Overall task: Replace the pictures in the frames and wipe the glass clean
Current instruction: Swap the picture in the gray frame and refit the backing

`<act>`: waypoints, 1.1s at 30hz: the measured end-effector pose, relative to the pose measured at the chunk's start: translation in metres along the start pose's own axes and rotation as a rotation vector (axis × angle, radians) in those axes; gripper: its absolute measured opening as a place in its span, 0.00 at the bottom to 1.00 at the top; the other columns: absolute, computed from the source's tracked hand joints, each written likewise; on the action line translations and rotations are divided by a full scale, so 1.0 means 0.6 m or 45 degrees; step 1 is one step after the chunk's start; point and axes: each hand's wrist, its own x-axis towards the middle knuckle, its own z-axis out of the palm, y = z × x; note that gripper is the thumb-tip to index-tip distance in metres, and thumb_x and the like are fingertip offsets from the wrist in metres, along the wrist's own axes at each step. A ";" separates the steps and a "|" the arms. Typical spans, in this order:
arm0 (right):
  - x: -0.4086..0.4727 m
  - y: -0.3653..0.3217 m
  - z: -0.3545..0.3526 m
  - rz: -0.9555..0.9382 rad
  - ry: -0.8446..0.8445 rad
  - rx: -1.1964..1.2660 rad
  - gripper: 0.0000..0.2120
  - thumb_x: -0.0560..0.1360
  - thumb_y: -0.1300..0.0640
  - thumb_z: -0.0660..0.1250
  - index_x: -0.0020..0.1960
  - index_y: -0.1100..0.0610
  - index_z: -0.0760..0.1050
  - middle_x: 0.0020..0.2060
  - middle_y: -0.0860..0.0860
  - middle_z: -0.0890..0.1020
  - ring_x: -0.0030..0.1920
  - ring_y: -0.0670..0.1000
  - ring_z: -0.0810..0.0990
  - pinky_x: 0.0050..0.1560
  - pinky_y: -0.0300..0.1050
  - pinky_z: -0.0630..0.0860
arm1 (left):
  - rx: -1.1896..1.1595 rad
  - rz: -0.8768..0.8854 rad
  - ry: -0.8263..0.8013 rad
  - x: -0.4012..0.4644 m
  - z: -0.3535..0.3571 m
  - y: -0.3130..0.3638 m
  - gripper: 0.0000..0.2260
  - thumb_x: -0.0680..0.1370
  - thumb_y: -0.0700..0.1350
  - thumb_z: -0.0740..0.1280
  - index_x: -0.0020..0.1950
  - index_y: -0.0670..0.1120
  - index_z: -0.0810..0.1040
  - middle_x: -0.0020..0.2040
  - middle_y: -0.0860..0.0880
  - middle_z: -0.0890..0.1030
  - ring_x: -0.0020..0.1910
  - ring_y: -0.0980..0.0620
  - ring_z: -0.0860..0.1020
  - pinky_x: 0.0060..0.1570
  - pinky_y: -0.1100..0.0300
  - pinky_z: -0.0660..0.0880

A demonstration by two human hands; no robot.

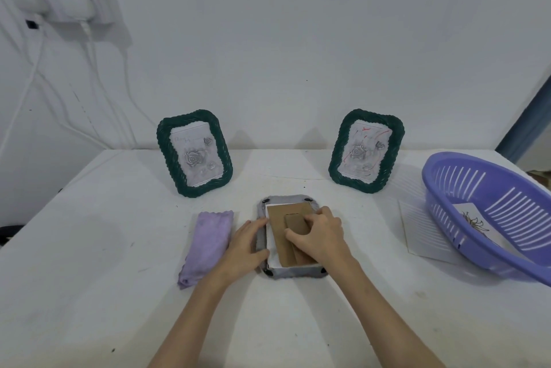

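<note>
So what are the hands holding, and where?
The right hand pinches the brown backing board by its stand flap, over the face-down frame. The left hand rests its straight fingers on the frame's left edge.

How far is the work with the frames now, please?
Nothing looks finished. In hand: one frame lies face down; the left hand steadies it, the right hand is on its cardboard back. Left: two standing frames, one scribbled on, and the cloth lies unused.
</note>
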 end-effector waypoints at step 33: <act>0.015 0.042 -0.035 -0.222 -0.126 0.156 0.20 0.72 0.62 0.69 0.63 0.57 0.73 0.61 0.56 0.73 0.53 0.53 0.75 0.55 0.34 0.69 | 0.265 0.090 0.003 0.008 0.002 -0.006 0.28 0.75 0.48 0.68 0.72 0.45 0.62 0.74 0.51 0.60 0.73 0.51 0.58 0.74 0.55 0.53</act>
